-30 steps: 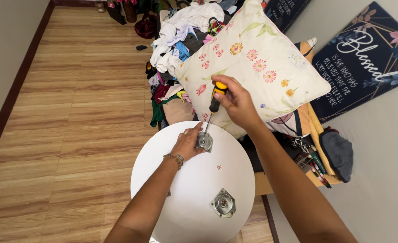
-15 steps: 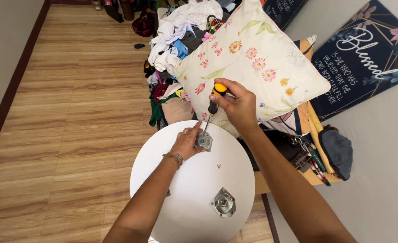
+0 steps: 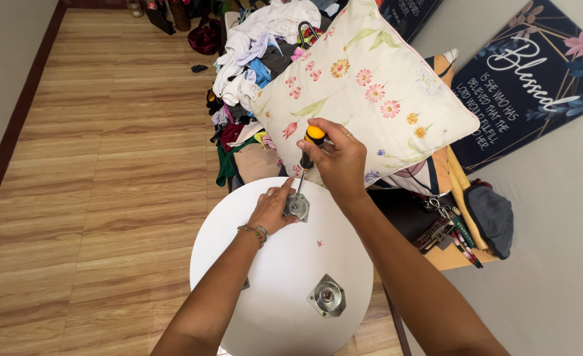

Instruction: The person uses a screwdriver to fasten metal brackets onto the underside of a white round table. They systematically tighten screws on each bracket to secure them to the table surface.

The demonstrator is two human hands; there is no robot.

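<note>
A round white tabletop (image 3: 285, 283) lies flat in front of me. My right hand (image 3: 337, 161) grips a screwdriver (image 3: 308, 150) with a yellow and black handle, held upright, its tip on a square metal bracket (image 3: 297, 207) near the top's far edge. My left hand (image 3: 272, 209) rests on the white surface and holds that bracket from the left with its fingertips. A second square metal bracket (image 3: 326, 296) sits on the tabletop nearer to me.
A large floral pillow (image 3: 370, 86) lies just beyond the tabletop. A heap of clothes (image 3: 255, 72) is behind it. A low wooden shelf with pens and keys (image 3: 453, 231) stands to the right by the wall. Wood floor (image 3: 94, 184) spreads to the left.
Both hands stay on the far bracket and the screwdriver. The screwdriver handle and my right hand shift only slightly. The view has drifted a little.
</note>
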